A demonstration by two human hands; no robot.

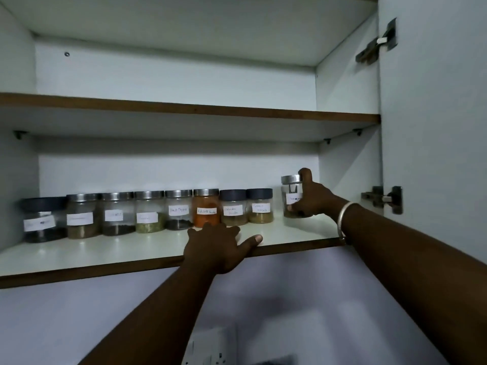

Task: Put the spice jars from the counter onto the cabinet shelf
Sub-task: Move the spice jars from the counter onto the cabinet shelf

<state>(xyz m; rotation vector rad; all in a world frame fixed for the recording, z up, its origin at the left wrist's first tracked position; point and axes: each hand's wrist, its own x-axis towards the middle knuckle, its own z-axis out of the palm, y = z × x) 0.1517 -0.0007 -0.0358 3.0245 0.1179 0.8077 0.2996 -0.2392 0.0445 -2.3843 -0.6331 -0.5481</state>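
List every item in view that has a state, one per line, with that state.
Row of eight jars: upright on the lower shelf, lids on.
Ninth jar: upright at the row's right end, apart from it, lid on, gripped.
Right hand: fingers closed around the ninth jar.
Left hand: open, flat on the lower shelf edge.
Upper shelf: nothing visible on it.
Cabinet door: open.

Shelf [290, 233] white, brown edge. Jars [150, 214] clear, white labels, silver or dark lids; one [207, 210] orange inside. Bangle [344, 219] silver.
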